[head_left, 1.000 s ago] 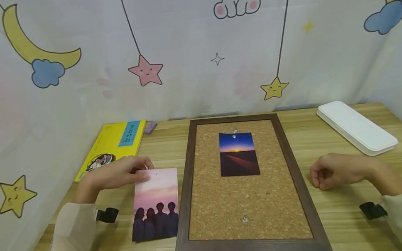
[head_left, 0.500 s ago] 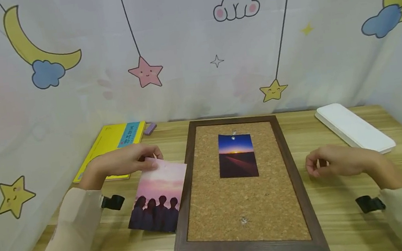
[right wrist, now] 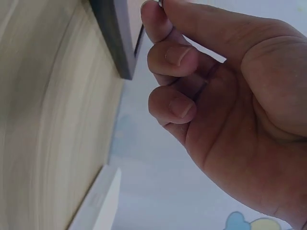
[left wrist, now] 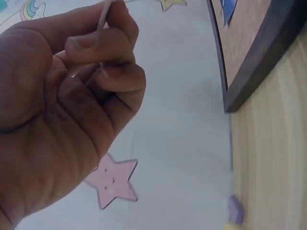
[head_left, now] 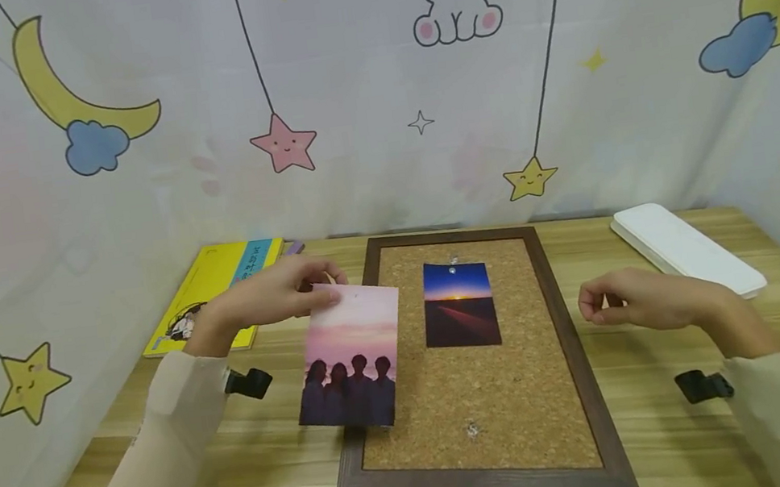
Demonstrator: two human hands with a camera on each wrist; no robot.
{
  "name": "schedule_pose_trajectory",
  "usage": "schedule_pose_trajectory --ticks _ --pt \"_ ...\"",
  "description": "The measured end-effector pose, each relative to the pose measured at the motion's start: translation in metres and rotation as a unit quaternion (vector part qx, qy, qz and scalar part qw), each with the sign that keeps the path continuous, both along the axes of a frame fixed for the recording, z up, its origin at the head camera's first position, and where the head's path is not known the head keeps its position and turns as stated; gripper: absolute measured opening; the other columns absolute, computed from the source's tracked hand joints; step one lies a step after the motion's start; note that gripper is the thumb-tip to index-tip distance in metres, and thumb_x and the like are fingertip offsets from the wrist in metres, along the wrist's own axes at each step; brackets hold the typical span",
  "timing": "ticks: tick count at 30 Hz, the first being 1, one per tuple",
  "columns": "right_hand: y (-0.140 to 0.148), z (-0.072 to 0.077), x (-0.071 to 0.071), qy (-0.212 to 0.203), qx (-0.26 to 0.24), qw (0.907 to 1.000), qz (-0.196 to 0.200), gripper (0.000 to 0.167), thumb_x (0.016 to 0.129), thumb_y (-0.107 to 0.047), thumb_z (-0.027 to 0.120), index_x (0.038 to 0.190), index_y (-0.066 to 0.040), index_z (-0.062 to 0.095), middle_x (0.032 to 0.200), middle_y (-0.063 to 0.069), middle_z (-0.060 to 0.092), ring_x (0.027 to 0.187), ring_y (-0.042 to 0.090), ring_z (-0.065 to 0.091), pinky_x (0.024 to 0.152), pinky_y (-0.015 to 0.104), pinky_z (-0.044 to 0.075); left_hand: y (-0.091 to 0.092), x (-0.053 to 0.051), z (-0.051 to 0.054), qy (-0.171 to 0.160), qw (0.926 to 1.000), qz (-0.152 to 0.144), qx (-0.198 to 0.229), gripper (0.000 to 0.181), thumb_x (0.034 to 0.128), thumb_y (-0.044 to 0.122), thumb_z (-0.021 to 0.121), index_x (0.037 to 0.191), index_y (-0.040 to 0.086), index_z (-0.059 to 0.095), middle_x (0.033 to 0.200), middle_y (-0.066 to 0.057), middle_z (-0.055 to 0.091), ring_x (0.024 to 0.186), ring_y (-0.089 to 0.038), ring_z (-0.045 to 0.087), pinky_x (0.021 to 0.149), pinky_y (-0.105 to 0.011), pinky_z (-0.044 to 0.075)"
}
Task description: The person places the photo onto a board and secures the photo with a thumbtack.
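My left hand [head_left: 289,288] pinches the top edge of a photo print [head_left: 351,346] with a pink sky and dark silhouettes of people. The print is raised and tilted, its right part over the left side of a framed cork board [head_left: 483,403]. A small hole mark shows near its top. In the left wrist view, only a thin edge of the print shows between finger and thumb. My right hand [head_left: 648,299] hovers right of the board, thumb and forefinger pinching a small pin [right wrist: 160,3]; just its shiny tip is visible. A sunset photo [head_left: 460,308] is pinned on the cork.
Clear pushpins stick in the cork, one low [head_left: 473,430] and others at the sunset photo's top. A yellow book [head_left: 217,265] and a purple eraser [head_left: 295,248] lie back left. A white case [head_left: 686,248] lies back right. A patterned curtain [head_left: 367,173] hangs behind.
My left hand has lifted the pink photo off the table and carried it right, over the board's left side. My right hand has risen slightly and moved a little left.
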State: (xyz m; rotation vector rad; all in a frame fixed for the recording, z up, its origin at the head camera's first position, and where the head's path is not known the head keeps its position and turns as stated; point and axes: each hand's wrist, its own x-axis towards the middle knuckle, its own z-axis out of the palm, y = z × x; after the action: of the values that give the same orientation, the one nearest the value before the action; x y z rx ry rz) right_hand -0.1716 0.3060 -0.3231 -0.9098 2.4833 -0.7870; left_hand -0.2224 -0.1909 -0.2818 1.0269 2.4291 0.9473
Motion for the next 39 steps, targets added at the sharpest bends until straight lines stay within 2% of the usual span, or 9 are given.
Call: schedule_pose_trajectory --ticks 4,8,16,20,23,28,34,39 --pt "-0.01 0.004 -0.004 0.02 0.006 0.9998 -0.003 0.009 0.101 -0.009 0.058 0.093 -0.012 0.06 0.084 -0.003 0.054 0.073 0.007 0.049 0.064 0.026 0.044 0.019 0.003 -0.01 -0.024 0.9992 -0.006 0.03 0.018 0.1012 0.017 0.061 0.114 0.005 0.062 0.079 -0.003 0.059 0.063 -0.017 0.048 0.059 -0.028 0.042" --pt "-0.021 0.009 -0.008 0.029 0.008 0.9995 -0.008 0.007 0.102 -0.009 0.057 0.096 -0.011 0.06 0.087 0.0 0.056 0.076 0.009 0.05 0.065 0.027 0.045 0.039 0.004 -0.02 -0.032 0.9984 -0.015 0.044 0.017 0.1007 0.015 0.061 0.113 0.003 0.062 0.079 -0.002 0.059 0.061 -0.015 0.047 0.056 -0.027 0.04" --pt "-0.046 0.019 -0.017 0.048 -0.002 0.9989 0.002 0.006 0.103 -0.012 0.057 0.098 -0.013 0.061 0.091 0.002 0.06 0.08 0.015 0.054 0.07 0.029 0.047 0.073 0.0 -0.035 -0.029 0.9986 -0.016 0.042 0.016 0.1006 0.012 0.06 0.113 0.002 0.061 0.076 -0.001 0.058 0.062 -0.012 0.05 0.059 -0.027 0.043" --pt "-0.059 0.022 -0.022 0.044 -0.009 0.999 0.002 0.009 0.102 -0.01 0.056 0.097 -0.014 0.062 0.091 0.002 0.061 0.08 0.018 0.055 0.07 0.031 0.048 0.087 -0.002 -0.041 -0.044 0.9975 -0.026 0.049 0.018 0.1011 0.011 0.059 0.114 0.0 0.06 0.08 -0.003 0.06 0.062 -0.012 0.049 0.059 -0.027 0.043" --pt "-0.068 0.024 -0.026 0.048 -0.012 0.9988 0.006 0.01 0.102 -0.008 0.057 0.097 -0.013 0.063 0.091 0.003 0.061 0.078 0.017 0.055 0.069 0.031 0.048 0.096 -0.004 -0.046 -0.05 0.9972 -0.028 0.048 0.017 0.1014 0.011 0.059 0.114 0.0 0.06 0.085 -0.004 0.062 0.065 -0.012 0.052 0.06 -0.027 0.044" --pt "-0.081 0.026 -0.032 0.048 -0.012 0.9987 0.014 0.011 0.102 -0.007 0.057 0.095 -0.014 0.063 0.087 0.001 0.059 0.075 0.015 0.051 0.066 0.03 0.046 0.108 -0.004 -0.054 -0.038 0.9977 -0.034 0.045 0.016 0.1011 0.009 0.059 0.113 0.0 0.063 0.097 -0.006 0.066 0.078 -0.01 0.059 0.066 -0.025 0.047" --pt "-0.094 0.024 -0.035 0.048 -0.023 0.9981 0.03 0.011 0.102 -0.009 0.058 0.094 -0.016 0.063 0.088 0.003 0.06 0.077 0.016 0.053 0.068 0.03 0.046 0.121 0.002 -0.059 -0.051 0.9976 -0.035 0.03 0.013 0.1009 0.009 0.059 0.109 0.0 0.064 0.084 -0.002 0.06 0.068 -0.01 0.05 0.061 -0.024 0.042" --pt "-0.105 0.017 -0.038 0.03 -0.041 0.9966 0.065 0.011 0.102 -0.008 0.058 0.094 -0.014 0.064 0.088 0.005 0.06 0.076 0.015 0.052 0.067 0.03 0.046 0.126 0.006 -0.065 -0.074 0.9969 -0.027 0.004 0.01 0.1003 0.008 0.06 0.106 0.001 0.063 0.079 -0.001 0.055 0.063 -0.009 0.048 0.057 -0.022 0.04"
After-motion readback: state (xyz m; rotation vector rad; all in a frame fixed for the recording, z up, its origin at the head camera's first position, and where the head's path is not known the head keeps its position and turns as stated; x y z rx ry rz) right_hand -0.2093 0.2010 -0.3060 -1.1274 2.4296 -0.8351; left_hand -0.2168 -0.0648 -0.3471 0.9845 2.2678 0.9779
